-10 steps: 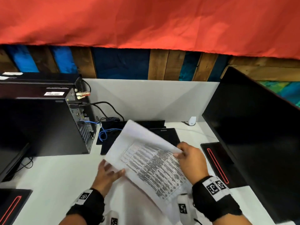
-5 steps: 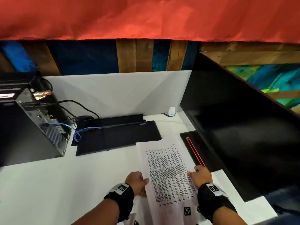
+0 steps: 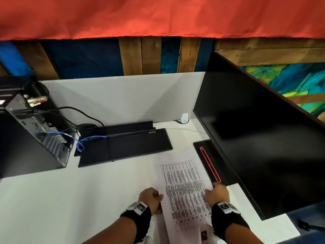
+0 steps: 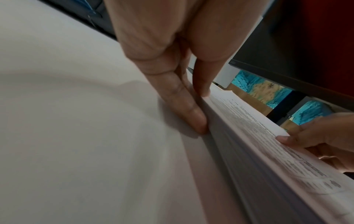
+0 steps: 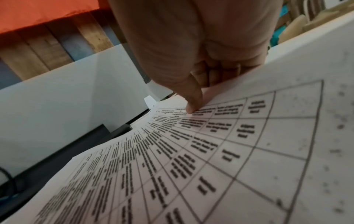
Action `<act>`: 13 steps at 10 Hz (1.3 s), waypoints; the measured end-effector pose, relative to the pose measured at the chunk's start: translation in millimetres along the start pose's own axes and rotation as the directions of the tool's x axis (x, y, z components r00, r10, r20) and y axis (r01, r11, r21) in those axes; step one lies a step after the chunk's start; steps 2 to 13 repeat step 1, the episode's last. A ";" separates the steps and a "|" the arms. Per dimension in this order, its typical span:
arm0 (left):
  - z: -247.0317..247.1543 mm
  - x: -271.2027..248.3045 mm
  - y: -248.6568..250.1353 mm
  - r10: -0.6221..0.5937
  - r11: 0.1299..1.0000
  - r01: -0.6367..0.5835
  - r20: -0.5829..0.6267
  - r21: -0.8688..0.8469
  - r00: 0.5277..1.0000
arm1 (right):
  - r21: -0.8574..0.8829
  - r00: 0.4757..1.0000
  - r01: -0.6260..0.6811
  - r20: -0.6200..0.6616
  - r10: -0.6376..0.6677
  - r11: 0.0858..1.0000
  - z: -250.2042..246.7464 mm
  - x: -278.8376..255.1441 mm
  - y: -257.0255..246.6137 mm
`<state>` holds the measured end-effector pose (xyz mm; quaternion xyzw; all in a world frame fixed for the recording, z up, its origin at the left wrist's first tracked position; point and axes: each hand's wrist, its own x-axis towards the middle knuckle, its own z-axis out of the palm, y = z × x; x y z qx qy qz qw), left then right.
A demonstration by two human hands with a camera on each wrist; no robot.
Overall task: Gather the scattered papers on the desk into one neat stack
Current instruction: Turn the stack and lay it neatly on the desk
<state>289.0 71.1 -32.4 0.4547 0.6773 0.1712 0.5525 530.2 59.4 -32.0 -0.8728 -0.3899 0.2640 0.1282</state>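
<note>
While both hands frame it, the stack of papers (image 3: pixel 184 189) lies on the white table (image 3: pixel 73 196), just left of the monitor base (image 3: pixel 209 162) and near the table's front edge. Top sheet: printed table of text in ruled cells, face up, long side running away from the person.

Left hand (image 3: pixel 150 198): at the stack's left edge. In the left wrist view its fingers (image 4: pixel 184 106) are extended and pressed flat against the side of the stack, tips on the table; the grip is not closed round anything.

Right hand (image 3: pixel 217 193): at the stack's right edge. In the right wrist view the thumb (image 5: pixel 193 97) presses down on the printed top sheet while the other fingers are curled under the lifted right margin, so this grip pinches the papers. The right edge of the sheets curves upward toward that hand.

Both wrists carry black bands with square printed markers.

Other items on the table:
- Large black monitor (image 3: pixel 260 138), screen dark, at the right; its base shows a red outlined strip.
- Two flat black slabs (image 3: pixel 123 145), overlapping, behind the stack.
- Black computer tower (image 3: pixel 29 138) at the left, rear ports facing in, with a blue cable (image 3: pixel 82 140) and black cables attached.
- Small white device (image 3: pixel 184 118) at the foot of the white partition (image 3: pixel 123 97).

Behind: wooden and blue panels, with red cloth (image 3: pixel 158 16) hanging above.
</note>
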 end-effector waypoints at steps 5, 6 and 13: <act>-14.5 -2.5 -7.1 -0.016 0.987 0.008 -0.049 -0.161 0.999 | -0.125 1.000 -0.016 -0.020 0.013 0.992 -1.0 -5.4 -6.5; -14.5 -2.5 -7.1 -0.016 0.987 0.008 -0.049 -0.161 0.999 | -0.125 1.000 -0.016 -0.020 0.013 0.992 -1.0 -5.4 -6.5; -14.5 -2.5 -7.1 -0.016 0.987 0.008 -0.049 -0.161 0.999 | -0.125 1.000 -0.016 -0.020 0.013 0.992 -1.0 -5.4 -6.5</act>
